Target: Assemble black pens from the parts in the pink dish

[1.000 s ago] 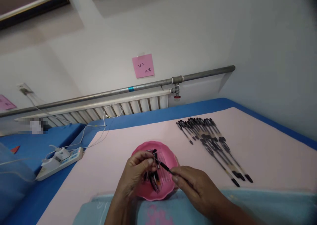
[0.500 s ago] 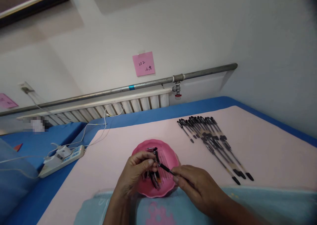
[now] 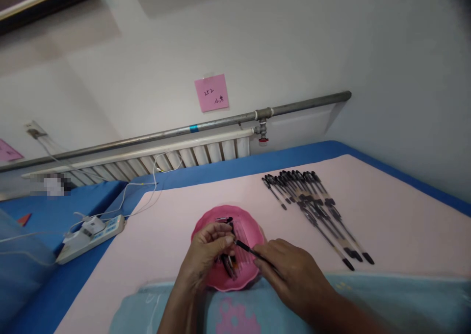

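Observation:
A pink dish (image 3: 210, 218) with black pen parts sits on the pink mat (image 3: 386, 211) close to me. My left hand (image 3: 206, 255) hovers over the dish, fingers pinched on a small black pen part (image 3: 231, 227). My right hand (image 3: 290, 272) is closed on a thin black pen (image 3: 247, 249), whose tip points at the left fingers. Several assembled black pens (image 3: 312, 206) lie in a row on the mat to the right.
A white power strip (image 3: 90, 233) with cables lies on the blue cover at left. A radiator (image 3: 165, 160) and a grey pipe run along the wall, under a pink note (image 3: 211, 92). A light blue cloth (image 3: 386, 299) covers the near edge.
Both hands have stayed over the dish with only small shifts; the pen tip has come slightly closer to the left fingers. The view has tilted a little.

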### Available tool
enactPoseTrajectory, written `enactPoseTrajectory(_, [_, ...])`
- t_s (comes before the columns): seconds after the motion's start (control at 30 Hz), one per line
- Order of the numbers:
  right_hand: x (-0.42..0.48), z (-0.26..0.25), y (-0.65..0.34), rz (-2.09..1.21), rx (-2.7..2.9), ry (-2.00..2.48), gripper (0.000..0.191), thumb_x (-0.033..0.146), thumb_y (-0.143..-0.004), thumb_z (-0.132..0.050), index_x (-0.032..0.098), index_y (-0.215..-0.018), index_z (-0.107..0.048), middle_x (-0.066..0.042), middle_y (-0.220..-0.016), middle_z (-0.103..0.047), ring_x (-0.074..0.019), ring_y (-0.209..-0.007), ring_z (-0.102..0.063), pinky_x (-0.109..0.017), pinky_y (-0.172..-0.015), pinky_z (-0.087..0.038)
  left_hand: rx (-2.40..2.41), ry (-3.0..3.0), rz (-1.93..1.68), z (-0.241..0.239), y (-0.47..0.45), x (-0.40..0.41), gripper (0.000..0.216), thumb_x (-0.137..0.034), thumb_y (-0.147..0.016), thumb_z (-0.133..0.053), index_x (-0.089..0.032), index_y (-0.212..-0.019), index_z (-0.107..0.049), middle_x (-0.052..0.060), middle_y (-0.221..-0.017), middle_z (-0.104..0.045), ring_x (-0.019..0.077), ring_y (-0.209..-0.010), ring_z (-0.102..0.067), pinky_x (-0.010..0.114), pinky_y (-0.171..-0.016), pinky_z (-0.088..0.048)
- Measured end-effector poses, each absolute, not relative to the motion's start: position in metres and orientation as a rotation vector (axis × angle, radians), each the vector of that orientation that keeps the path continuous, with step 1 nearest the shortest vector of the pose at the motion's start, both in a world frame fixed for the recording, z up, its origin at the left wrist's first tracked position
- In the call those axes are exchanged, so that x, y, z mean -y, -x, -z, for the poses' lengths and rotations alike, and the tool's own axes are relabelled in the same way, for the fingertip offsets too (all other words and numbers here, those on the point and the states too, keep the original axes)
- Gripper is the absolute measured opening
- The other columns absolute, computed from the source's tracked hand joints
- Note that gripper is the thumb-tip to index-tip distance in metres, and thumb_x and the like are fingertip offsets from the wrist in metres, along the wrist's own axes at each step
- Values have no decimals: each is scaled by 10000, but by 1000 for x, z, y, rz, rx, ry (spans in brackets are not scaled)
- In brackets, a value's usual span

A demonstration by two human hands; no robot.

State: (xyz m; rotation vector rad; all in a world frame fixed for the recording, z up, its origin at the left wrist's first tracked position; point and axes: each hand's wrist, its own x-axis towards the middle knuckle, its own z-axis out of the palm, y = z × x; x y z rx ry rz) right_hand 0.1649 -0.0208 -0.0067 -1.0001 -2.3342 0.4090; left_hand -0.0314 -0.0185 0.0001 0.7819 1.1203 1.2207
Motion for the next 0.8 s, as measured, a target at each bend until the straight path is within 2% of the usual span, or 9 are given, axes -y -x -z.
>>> enactPoseTrajectory(0.1, [23, 6, -165, -270, 2365, 1009, 224, 245, -906, -421, 210, -951, -638, -54, -725, -626, -176, -690, -559, -275, -630, -408, -1132, -764, -1208, 1, 30, 19, 356, -254, -545, -800, -128, -829, -628, 2, -638, -641, 97, -500, -593, 233, -544, -493])
enactPoseTrajectory(0.17, [24, 6, -164, -309, 2336, 1006, 229, 259, -907, -424, 213, -958, -643, -58, -728, -631, -176, -698, -563, -271, -640, -414, -1126, -770, -1199, 2, 30, 20, 339, -252, -557, -792, -132, -825, -622, -5, -617, -633, 100, -496, -593, 233, -539, -489])
enactPoseTrajectory(0.33, [24, 6, -162, -843, 2124, 1040, 259, 349, -902, -432, 221, -856, -652, -8, -711, -650, -147, -640, -571, -230, -579, -428, -1061, -799, -1189, 1, 31, 22, 311, -218, -589, -771, -134, -853, -629, 3, -661, -643, 100, -516, -595, 232, -551, -476])
enactPoseTrajectory(0.43, [24, 5, -161, -1095, 2017, 1090, 348, 390, -913, -387, 204, -756, -636, 27, -593, -580, -123, -545, -517, -209, -500, -389, -980, -794, -1236, -4, 30, 23, 432, -163, -565, -781, -154, -967, -624, 47, -863, -678, 117, -656, -624, 246, -643, -491])
enactPoseTrajectory(0.5, [24, 3, -160, -1140, 1976, 1115, 354, 397, -910, -383, 199, -758, -634, 30, -577, -554, -123, -542, -503, -210, -497, -379, -961, -771, -1262, -6, 27, 24, 462, -205, -593, -772, -192, -1023, -602, 45, -959, -672, 111, -672, -616, 238, -625, -488])
enactPoseTrajectory(0.6, [24, 2, -158, -1104, 1979, 1105, 310, 382, -899, -410, 205, -797, -644, 20, -630, -593, -138, -591, -533, -223, -545, -399, -1051, -777, -1224, -6, 20, 24, 257, -395, -709, -670, -177, -825, -602, -12, -663, -639, 71, -459, -520, 190, -443, -404])
enactPoseTrajectory(0.67, [25, 3, -157, -1046, 2006, 1085, 280, 358, -898, -421, 210, -821, -645, 8, -689, -633, -146, -634, -561, -230, -586, -413, -1139, -803, -1205, -4, 16, 24, 315, -445, -726, -636, -163, -635, -529, -48, -470, -523, 50, -367, -434, 167, -379, -328])
enactPoseTrajectory(0.73, [25, 4, -157, -995, 2042, 1081, 265, 341, -901, -420, 212, -834, -643, -1, -717, -653, -149, -653, -577, -232, -599, -418, -1175, -814, -1216, -4, 15, 25, 332, -408, -691, -681, -160, -579, -490, -61, -431, -482, 41, -355, -413, 159, -373, -313])
enactPoseTrajectory(0.8, [26, 5, -158, -946, 2067, 1099, 261, 338, -902, -419, 211, -844, -640, -10, -733, -663, -155, -663, -588, -233, -594, -420, -1137, -802, -1229, -4, 16, 25, 264, -342, -636, -736, -155, -670, -553, -57, -493, -536, 44, -388, -451, 162, -406, -357])
